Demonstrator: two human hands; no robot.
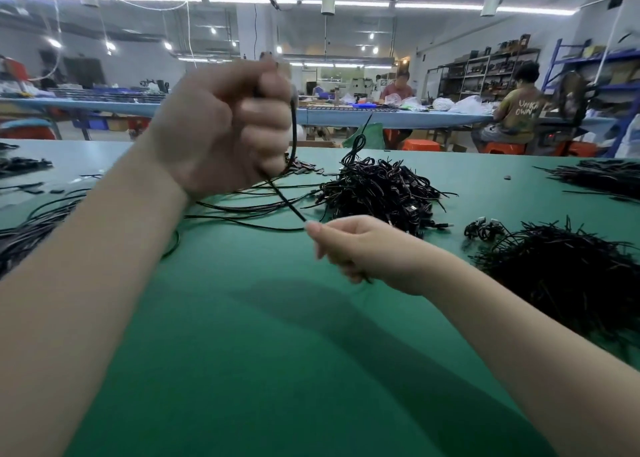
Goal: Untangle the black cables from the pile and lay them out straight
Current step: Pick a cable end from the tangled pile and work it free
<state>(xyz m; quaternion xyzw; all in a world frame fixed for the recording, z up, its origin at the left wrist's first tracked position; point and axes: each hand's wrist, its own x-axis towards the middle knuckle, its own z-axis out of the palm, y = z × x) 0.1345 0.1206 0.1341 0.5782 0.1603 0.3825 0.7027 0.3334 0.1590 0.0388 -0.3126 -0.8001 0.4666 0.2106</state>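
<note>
My left hand [221, 127] is raised above the green table [263, 352], fingers curled round one end of a black cable [293, 138]. The cable hangs down from the fist and slants toward my right hand [349, 245], which pinches it lower down, just above the table. A tangled pile of black cables [377, 190] lies behind my right hand. Several loose cables [242, 210] are spread on the table between the hands and the pile.
More black cable heaps lie at the right [561, 269], far right [602, 176] and left edge [31, 228]. Small black parts [24, 164] sit at the far left. Two people work at a long table [381, 115] behind; shelves stand at the back right.
</note>
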